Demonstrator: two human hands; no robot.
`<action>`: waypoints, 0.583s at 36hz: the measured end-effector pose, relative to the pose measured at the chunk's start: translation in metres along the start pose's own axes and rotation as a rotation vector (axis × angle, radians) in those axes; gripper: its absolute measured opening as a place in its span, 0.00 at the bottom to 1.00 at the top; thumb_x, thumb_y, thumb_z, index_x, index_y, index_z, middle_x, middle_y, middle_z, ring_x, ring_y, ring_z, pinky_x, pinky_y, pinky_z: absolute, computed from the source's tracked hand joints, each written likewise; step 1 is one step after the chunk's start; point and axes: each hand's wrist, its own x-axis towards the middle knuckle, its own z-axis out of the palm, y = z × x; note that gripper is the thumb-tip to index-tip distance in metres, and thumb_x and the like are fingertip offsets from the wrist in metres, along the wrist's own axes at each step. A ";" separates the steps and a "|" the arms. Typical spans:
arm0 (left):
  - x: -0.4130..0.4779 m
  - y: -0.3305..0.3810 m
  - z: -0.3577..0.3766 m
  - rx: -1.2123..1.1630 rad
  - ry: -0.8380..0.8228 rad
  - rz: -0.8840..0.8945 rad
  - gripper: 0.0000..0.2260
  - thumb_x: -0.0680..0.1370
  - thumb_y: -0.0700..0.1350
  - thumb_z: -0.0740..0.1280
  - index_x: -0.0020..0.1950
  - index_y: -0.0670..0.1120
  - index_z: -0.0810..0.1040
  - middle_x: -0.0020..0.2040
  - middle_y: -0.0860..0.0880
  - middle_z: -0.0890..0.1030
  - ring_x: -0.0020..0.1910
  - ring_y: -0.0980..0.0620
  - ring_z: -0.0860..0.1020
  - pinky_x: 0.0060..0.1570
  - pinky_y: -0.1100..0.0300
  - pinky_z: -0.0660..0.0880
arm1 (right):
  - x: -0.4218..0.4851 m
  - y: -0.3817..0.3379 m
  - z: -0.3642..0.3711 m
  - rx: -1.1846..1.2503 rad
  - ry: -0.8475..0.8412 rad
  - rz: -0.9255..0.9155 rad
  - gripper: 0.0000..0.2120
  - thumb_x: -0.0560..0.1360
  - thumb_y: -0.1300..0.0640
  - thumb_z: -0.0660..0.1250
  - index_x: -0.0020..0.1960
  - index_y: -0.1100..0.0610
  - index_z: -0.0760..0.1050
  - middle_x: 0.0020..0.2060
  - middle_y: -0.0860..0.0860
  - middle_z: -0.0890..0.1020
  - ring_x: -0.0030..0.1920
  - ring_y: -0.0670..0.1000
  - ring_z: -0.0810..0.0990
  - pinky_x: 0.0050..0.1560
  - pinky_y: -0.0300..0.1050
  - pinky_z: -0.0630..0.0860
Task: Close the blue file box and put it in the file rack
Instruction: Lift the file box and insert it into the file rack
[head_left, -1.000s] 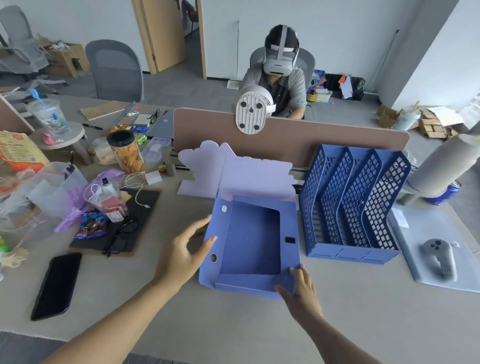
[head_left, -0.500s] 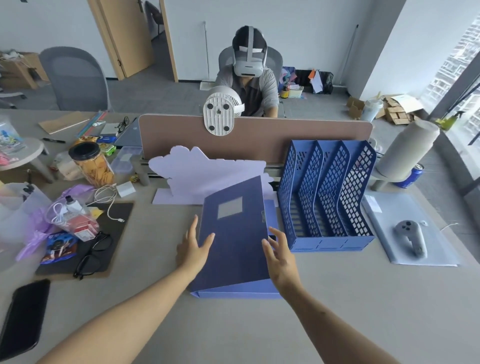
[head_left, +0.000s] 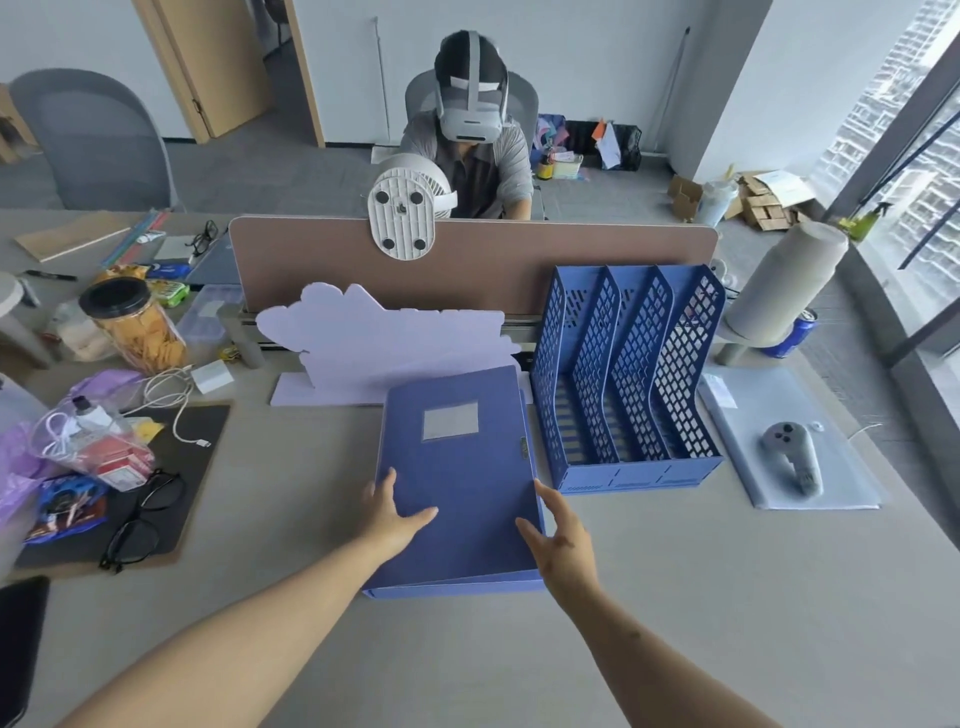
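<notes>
While the left hand (head_left: 390, 514) lies palm-down with its fingers spread loosely on the lid, thumb reaching toward the middle, it presses flat rather than gripping anything. Its forearm runs back to the lower left corner of the view, low over the desk. Over at the box's right edge the right hand (head_left: 563, 540) stands more upright, fingers open and slightly curled against the side, thumb resting on the lid near the edge; it closes around nothing. That forearm slants down to the lower right. Between both hands lies the blue file box (head_left: 460, 478), lid down, flat on the grey desk (head_left: 727, 597), its pale label patch facing up and a small clasp showing on its right edge. Just beside it, to the right and slightly farther back, stands the blue file rack (head_left: 628, 374), its perforated dividers upright and its slots holding nothing visible.
</notes>
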 end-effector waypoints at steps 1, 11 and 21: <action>0.000 -0.001 0.001 0.033 0.002 0.010 0.44 0.72 0.57 0.73 0.79 0.53 0.49 0.80 0.45 0.48 0.78 0.45 0.56 0.72 0.48 0.63 | 0.002 0.001 -0.002 0.003 -0.016 0.016 0.24 0.75 0.56 0.68 0.69 0.45 0.68 0.57 0.43 0.74 0.55 0.49 0.74 0.55 0.39 0.69; -0.001 0.000 0.017 0.146 0.059 0.058 0.45 0.70 0.55 0.75 0.79 0.56 0.49 0.79 0.46 0.47 0.76 0.43 0.59 0.67 0.51 0.70 | 0.009 0.025 0.001 0.208 -0.096 0.158 0.27 0.70 0.63 0.69 0.65 0.44 0.70 0.65 0.51 0.77 0.67 0.49 0.74 0.64 0.51 0.75; -0.001 -0.001 0.018 0.189 0.066 0.073 0.46 0.70 0.54 0.75 0.79 0.56 0.48 0.79 0.47 0.45 0.75 0.41 0.61 0.62 0.51 0.74 | 0.017 0.040 0.003 0.224 -0.091 0.183 0.23 0.68 0.71 0.61 0.53 0.45 0.73 0.58 0.48 0.82 0.56 0.55 0.82 0.45 0.46 0.78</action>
